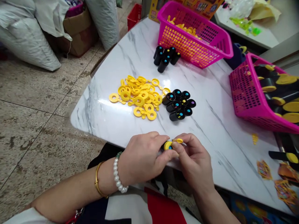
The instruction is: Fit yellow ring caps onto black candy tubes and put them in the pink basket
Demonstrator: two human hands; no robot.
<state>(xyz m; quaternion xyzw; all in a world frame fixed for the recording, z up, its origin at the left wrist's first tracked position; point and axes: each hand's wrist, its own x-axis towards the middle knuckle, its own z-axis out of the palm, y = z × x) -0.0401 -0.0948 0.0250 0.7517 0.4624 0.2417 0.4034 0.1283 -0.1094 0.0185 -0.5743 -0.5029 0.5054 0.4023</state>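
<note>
Near the table's front edge, my left hand (144,155) is wrapped round a small black tube, mostly hidden by the fingers. A yellow ring cap (167,145) sits at the tube's end, with a blue dot showing in its hole. My right hand (195,158) pinches the cap's small yellow flap between thumb and fingers. Beyond the hands lies a heap of loose yellow caps (142,95), each a ring joined to a small disc. To its right stands a cluster of black tubes (179,104) with blue, yellow and purple dots in their open ends.
A second group of black tubes (164,57) stands by a pink basket (193,51) with yellow parts in it. Another pink basket (245,90) at the right holds black tubes with yellow ends. Printed cards (263,169) lie on the right. White sacks (25,34) stand on the floor.
</note>
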